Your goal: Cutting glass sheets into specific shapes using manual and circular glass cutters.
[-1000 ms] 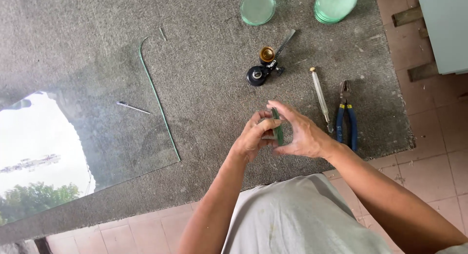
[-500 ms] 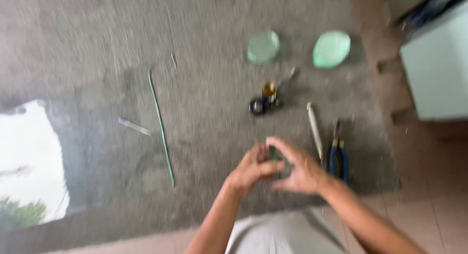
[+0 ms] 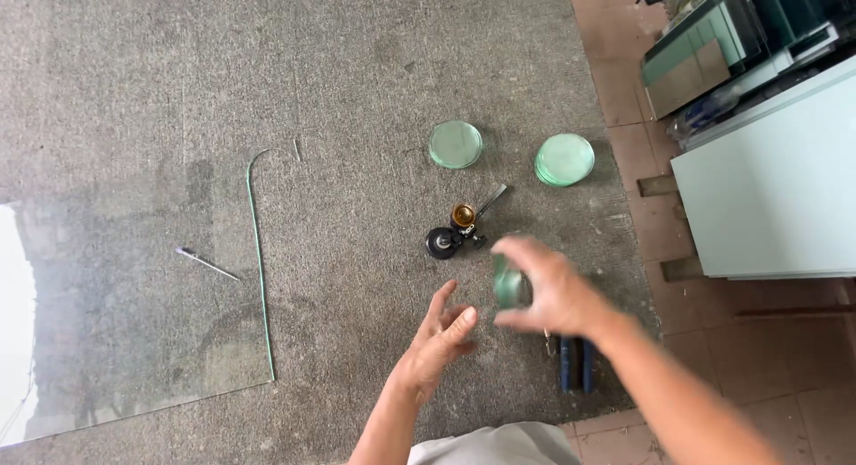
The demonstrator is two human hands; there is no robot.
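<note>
Head view, looking down on a grey carpeted bench. The right hand [image 3: 548,291] is closed around a small round glass disc [image 3: 509,282], pinched on edge between thumb and fingers and held above the bench surface; the disc appears greenish and is partly blurred. The left hand [image 3: 441,336] is open, fingers spread and palm turned toward the disc, just beside it on the lower left and not touching it. Both hands hover above the bench toward its right edge, near the person.

Directly beyond the hands lies a circle glass cutter [image 3: 459,229] with a black suction base and a brass head. Farther toward the far edge lie two more round pieces: a single glass disc [image 3: 456,145] and, to its right, a stack of glass discs [image 3: 564,159], the two near each other but apart. Below the right hand, blue-handled pliers [image 3: 575,362] lie close to the right edge of the bench, partly hidden by the wrist.

A large glass sheet [image 3: 134,304] covers the left part of the bench; its green right edge has a curved notch at the top. A thin glass sliver [image 3: 207,263] rests on the sheet. Right of the bench, on the tiled floor [image 3: 758,358], stands a white cabinet [image 3: 776,197].
</note>
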